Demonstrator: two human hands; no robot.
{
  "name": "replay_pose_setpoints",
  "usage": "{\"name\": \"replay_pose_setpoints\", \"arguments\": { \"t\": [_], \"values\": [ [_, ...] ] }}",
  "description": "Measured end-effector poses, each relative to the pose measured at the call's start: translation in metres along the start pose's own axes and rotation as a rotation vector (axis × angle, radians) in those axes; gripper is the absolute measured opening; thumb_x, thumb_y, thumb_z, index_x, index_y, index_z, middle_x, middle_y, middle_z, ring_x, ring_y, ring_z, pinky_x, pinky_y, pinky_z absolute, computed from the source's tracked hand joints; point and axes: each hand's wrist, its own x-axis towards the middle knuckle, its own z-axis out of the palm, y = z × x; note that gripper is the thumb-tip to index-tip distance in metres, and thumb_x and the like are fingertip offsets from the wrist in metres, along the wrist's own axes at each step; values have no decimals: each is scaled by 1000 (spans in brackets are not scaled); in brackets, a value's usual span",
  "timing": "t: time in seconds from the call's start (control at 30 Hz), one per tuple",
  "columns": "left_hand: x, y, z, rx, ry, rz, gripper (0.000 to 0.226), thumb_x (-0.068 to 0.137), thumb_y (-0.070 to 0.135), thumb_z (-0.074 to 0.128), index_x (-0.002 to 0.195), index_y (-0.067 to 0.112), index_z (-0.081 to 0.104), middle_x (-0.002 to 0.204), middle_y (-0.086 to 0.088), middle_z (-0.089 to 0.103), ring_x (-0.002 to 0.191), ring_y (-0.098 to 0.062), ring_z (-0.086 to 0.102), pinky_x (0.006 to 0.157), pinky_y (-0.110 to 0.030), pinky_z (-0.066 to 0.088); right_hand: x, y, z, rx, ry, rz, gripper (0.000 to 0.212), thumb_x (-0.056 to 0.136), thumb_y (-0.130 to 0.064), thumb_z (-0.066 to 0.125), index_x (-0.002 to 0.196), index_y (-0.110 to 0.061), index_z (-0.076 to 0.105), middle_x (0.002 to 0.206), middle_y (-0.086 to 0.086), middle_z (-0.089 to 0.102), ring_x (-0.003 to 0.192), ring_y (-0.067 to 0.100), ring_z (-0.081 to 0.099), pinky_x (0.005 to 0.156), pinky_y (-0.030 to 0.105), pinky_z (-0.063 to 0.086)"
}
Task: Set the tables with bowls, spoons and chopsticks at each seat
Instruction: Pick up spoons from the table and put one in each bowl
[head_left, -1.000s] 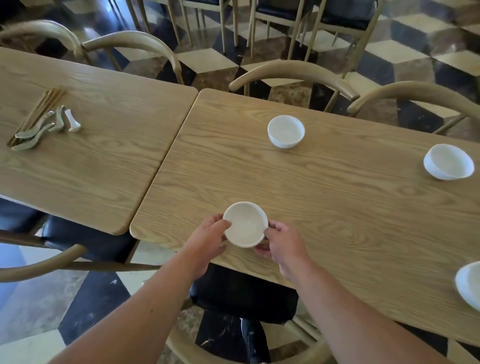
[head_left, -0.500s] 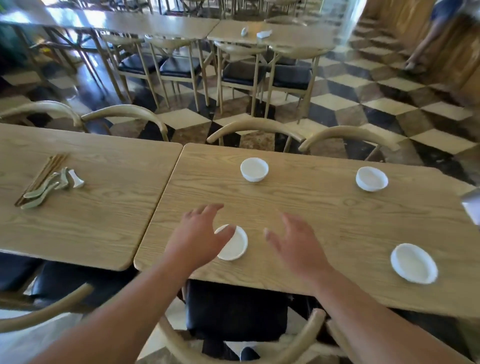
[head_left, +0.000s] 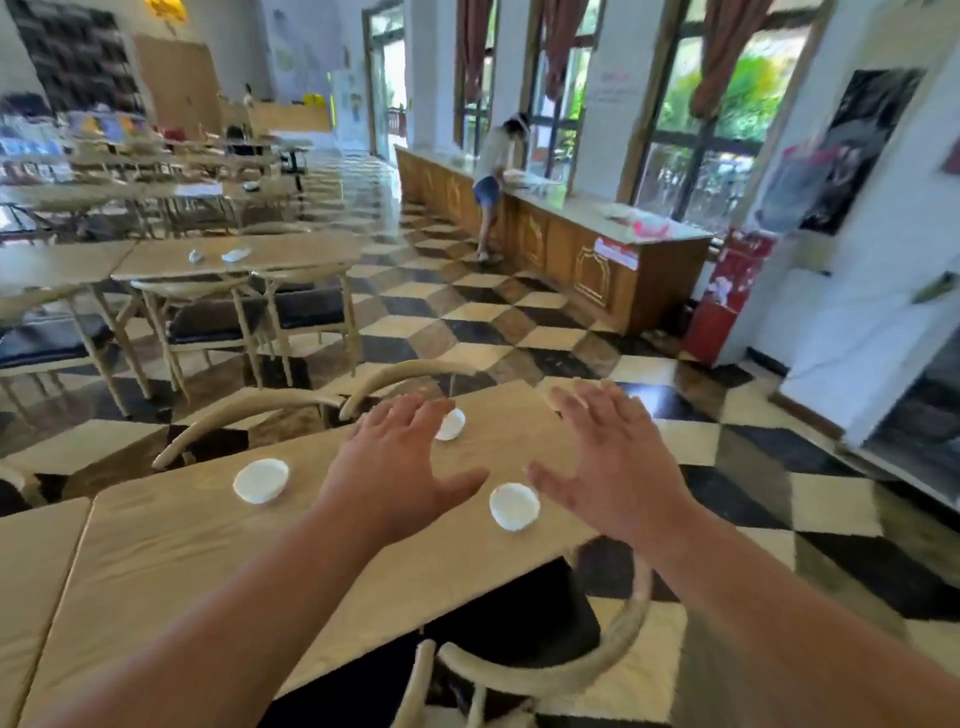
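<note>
Both hands have lifted off the near bowl; left hand (head_left: 400, 467) and right hand (head_left: 613, 467) hover empty, fingers spread. A bowl (head_left: 514, 505) sits near the bench (head_left: 156, 561) edge (easily knocked off by a swinging wrist).

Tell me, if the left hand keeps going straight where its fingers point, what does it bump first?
Probably the far white bowl: the left hand has open, empty fingers that already overlap it in the picture. The hand may be above the table, so depth is unclear.

Two bare forearms, no sleeves in frame. Left hand (head_left: 400, 467) and right hand (head_left: 613, 462) bare: no gloves, rings, watch or wristbands. Nails short, unpainted.
</note>
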Motion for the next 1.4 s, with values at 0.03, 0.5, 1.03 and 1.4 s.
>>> {"name": "replay_pose_setpoints", "arguments": {
  "t": [0.03,0.5,1.03,1.4],
  "values": [
    [7,27,0,2,10,43,97,86,88,50,166,41,22,177,8,22,163,-22,19,131,-47,20,-9,25,-10,1,13,28,97,90,-86,33,167,-31,12,176,5,18,163,31,13,132,53,16],
    [132,405,99,29,-68,204,60,95,68,63,146,37,55,151,11,58,138,-14,53,110,-36,48,-94,422,-56,46,45,334,67,98,-74,41,152,-35,48,158,-8,52,146,18,45,121,41,37],
    [440,556,187,13,5,127,78,87,81,59,153,42,44,162,10,49,148,-19,47,119,-46,45,141,676,-24,58,-3,271,76,93,-82,44,155,-39,39,160,-12,46,145,17,44,120,42,39],
    [762,554,205,-93,0,98,80,86,83,59,153,42,45,163,12,48,150,-19,45,117,-48,46,426,809,-18,19,29,316,76,92,-82,46,154,-38,38,160,-11,47,146,19,46,119,44,42]
  ]
}}
